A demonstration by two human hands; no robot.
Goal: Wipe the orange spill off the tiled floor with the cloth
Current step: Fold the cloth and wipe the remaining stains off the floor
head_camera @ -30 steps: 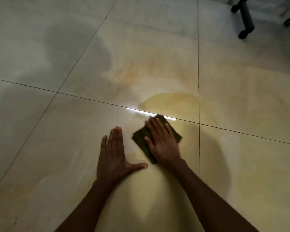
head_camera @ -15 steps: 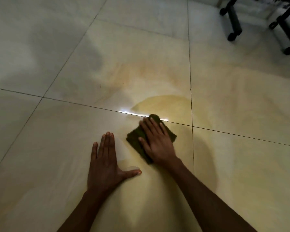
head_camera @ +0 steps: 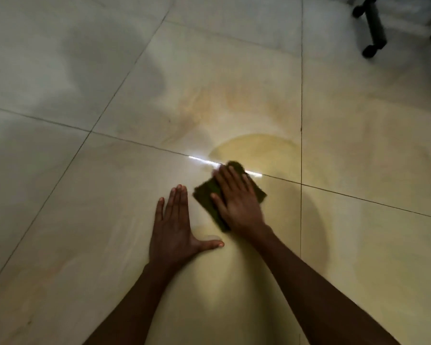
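On the tiled floor [head_camera: 60, 220], from the head view, there's plenty of bare tile to the left and on the near side of both hands. Grout lines cross just beyond the hands, and one runs away from the person just right of the right forearm. A black wheeled chair base [head_camera: 372, 28] sits well off in the far right corner. The right hand [head_camera: 237, 202] lies flat, fingers straight, pressing down on the dark green cloth [head_camera: 204, 195]. The cloth's far corner pokes past the fingertips over the grout line, touching the near edge of the orange spill [head_camera: 254, 150], which pools on the tile beyond. The left hand [head_camera: 174, 230] is spread flat on the floor just beside the cloth, thumb out, holding nothing.
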